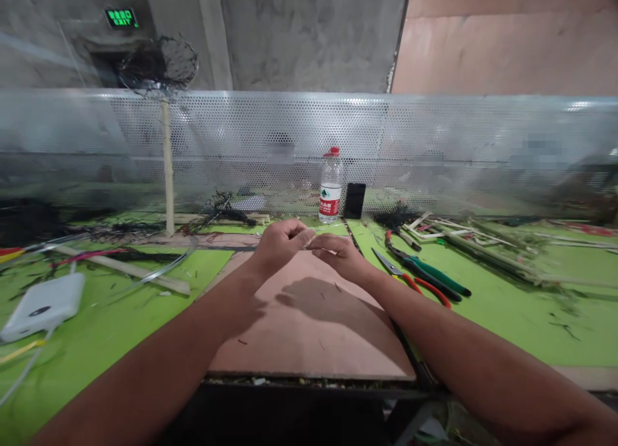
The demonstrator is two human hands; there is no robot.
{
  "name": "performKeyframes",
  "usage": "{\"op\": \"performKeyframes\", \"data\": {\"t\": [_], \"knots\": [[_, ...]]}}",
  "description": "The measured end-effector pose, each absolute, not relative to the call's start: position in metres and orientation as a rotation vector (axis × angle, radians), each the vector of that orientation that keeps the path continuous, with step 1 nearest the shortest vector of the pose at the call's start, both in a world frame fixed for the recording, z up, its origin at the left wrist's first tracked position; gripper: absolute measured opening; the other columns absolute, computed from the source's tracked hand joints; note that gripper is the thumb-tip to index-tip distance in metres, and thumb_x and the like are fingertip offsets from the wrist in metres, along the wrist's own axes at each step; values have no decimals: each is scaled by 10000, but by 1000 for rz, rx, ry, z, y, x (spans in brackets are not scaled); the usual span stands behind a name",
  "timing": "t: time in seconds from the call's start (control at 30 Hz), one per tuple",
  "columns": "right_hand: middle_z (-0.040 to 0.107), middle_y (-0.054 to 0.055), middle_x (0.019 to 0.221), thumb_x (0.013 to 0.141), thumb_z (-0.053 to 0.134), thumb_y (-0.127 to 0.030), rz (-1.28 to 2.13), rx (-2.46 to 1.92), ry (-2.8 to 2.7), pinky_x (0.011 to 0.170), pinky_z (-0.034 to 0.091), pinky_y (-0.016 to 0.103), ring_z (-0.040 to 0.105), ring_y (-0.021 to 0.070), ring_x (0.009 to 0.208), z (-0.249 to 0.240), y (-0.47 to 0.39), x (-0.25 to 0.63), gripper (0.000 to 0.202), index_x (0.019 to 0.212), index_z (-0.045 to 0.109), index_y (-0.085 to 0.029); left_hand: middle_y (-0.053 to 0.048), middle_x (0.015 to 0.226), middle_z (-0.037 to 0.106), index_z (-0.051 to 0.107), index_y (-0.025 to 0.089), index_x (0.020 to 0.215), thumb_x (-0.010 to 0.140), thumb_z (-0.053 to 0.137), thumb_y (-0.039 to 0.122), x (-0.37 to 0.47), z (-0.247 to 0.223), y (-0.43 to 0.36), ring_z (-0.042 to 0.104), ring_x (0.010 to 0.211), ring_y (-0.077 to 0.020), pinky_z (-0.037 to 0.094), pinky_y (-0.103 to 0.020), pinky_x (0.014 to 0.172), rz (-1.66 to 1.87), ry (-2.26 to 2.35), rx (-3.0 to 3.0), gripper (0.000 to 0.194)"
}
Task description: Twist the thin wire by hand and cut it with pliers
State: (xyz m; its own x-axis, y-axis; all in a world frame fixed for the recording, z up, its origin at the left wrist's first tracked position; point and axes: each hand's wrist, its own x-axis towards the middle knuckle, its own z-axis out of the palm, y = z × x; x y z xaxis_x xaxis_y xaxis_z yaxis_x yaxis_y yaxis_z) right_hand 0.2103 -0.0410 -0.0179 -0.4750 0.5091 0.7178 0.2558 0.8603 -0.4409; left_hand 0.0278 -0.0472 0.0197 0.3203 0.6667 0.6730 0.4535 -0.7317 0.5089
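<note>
Board (309, 343): a flat pinkish-brown sheet on the green tabletop (512, 330), directly in front of the person; the clock directions below are taken from its middle.
Left hand (281, 241): above the far part of it, at 11 o'clock, fingers curled in, thumb pointing toward 1 o'clock.
Right hand (337, 250): at 1 o'clock, fingers bent, tips right by the left thumb; whether either hand pinches something thin, I cannot tell.
Shadow: dark shapes of hands and forearms across the middle.
Scraps (242, 342): a few short dark bits lying on the surface.
Bottle (330, 188): clear, red-capped, upright, just past 12.
Phone (355, 201): black, standing on end at 1 o'clock, just beside the bottle.
Scissors (412, 281): orange-red handles, between 2 and 3.
Green-handled tool (439, 274): lying just beyond the scissors.
Pale strips (483, 241): a loose heap, between 2 and 3, farther out.
White box (46, 307): at 9 o'clock, a cable attached.
Wooden post (168, 169): upright, between 10 and 11, a dark wire tangle (161, 66) at its top.
Metal screen (241, 130): perforated, stretching across 12 behind the bottle.
</note>
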Motion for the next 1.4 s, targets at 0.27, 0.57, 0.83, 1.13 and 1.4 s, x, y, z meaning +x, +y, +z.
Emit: {"op": "performKeyframes", "data": {"t": [0.27,0.57,0.83,1.13,1.4], "knots": [[654,58,864,855,477,-251,-93,-832,-1724,723,451,309,583,173,771,-14,-43,222,207,996,623,-209,-27,726,649,645,174,779,826,507,379,18,19,-40,546,668,-127,359,-235,619,1367,1296,2689,252],[642,60,829,839,540,-280,-87,-660,-1981,776,429,328,562,178,820,-11,-34,220,133,821,638,-192,-11,678,633,630,190,750,839,493,434,21,13,-42,540,632,-133,294,-247,552,1235,1282,3004,293],[497,-21,593,764,578,-387,924,-880,-1865,574,336,252,423,104,572,-8,-40,218,243,663,566,-167,-25,624,582,592,171,682,893,393,394,14,6,-33,515,616,-137,311,-261,582,1187,1087,3364,366],[436,-31,555,711,601,-365,1058,-886,-1808,535,249,259,355,94,534,-5,-42,213,249,601,531,-153,-34,769,658,637,180,929,880,437,400,4,14,-28,574,709,-136,362,-244,631,1008,761,3318,301],[441,-25,581,744,562,-384,899,-938,-1892,558,269,259,378,105,564,-4,-44,215,261,618,521,-159,-44,785,673,651,159,930,870,468,304,0,19,-24,580,684,-116,397,-218,618,936,695,3023,241]]}}
